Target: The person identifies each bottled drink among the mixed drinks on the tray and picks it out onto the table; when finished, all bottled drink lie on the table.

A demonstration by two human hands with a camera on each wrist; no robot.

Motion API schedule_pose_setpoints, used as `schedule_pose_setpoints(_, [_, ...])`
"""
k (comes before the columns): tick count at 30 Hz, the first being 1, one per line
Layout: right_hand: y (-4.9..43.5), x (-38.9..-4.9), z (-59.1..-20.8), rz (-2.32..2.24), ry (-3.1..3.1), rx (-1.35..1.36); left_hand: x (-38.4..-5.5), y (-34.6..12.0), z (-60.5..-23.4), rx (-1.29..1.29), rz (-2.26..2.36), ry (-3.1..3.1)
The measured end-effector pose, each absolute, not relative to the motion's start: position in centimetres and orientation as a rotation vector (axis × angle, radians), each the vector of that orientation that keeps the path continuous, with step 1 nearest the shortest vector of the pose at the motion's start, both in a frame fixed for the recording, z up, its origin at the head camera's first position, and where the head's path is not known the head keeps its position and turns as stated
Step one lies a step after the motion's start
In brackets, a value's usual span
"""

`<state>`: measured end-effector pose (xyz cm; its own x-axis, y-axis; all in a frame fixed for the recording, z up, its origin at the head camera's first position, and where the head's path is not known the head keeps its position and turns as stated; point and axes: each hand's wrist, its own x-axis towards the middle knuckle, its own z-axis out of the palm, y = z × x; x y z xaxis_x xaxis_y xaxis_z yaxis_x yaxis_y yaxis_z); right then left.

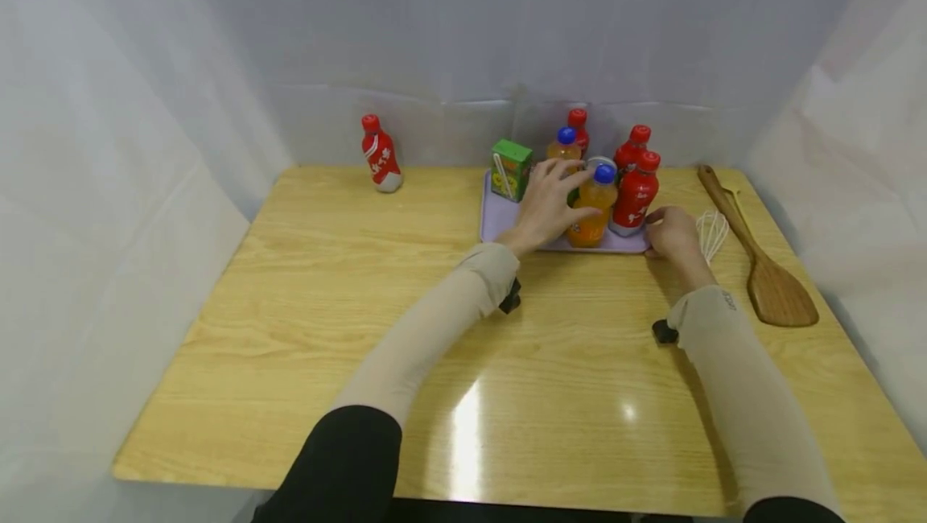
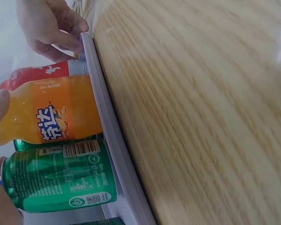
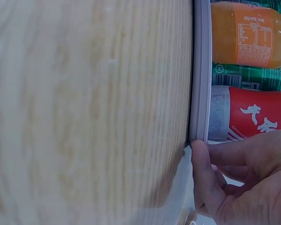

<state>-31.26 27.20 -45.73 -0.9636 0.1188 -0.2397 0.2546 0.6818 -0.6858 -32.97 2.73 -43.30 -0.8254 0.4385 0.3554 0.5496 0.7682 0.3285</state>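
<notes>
My left hand [image 1: 546, 205] reaches over the tray beside an orange soda bottle [image 1: 590, 227], fingers spread, thumb overlapping the bottle's front. Beneath that hand, a green can [image 2: 61, 178] shows in the left wrist view. At the near right corner, my right hand [image 1: 673, 235] pinches the rim of the lilac tray [image 3: 201, 93] between thumb and fingers. Close to it stands a red bottle [image 1: 636, 197] with white lettering. The tray also carries a second orange bottle [image 1: 563, 151], more red bottles [image 1: 632, 154] and a green juice box [image 1: 510, 173] with a straw.
A lone red bottle [image 1: 381, 157] stands at the table's back left. Right of the tray lie a wooden spatula [image 1: 778, 294] and a whisk [image 1: 712, 233] with pale wires. White sheeting [image 1: 405, 40] rises behind the wooden table [image 1: 304, 306].
</notes>
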Motion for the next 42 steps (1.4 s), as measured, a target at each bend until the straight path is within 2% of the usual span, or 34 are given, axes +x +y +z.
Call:
schedule_pose_setpoints(15, [27.3,-31.0,-45.7,-1.097,2.741,0.281,-32.0,3.5,-43.0,-0.865,-0.787,-2.644])
schedule_pose_setpoints(27, [27.4,-31.1,-45.7,-1.095,2.741,0.278,-30.5,3.1,-40.4,-0.928,-1.012,-2.602])
schedule_pose_setpoints(34, [27.6,-31.3,-45.9,-1.108,2.727,0.275,-30.2,2.8,-39.5,-0.933,-1.263,-2.567])
schedule_pose_setpoints(42, [27.7,-31.6,-46.1,-1.119,2.712,0.295,-30.1,2.2,-38.9,-0.814,-1.721,-2.518])
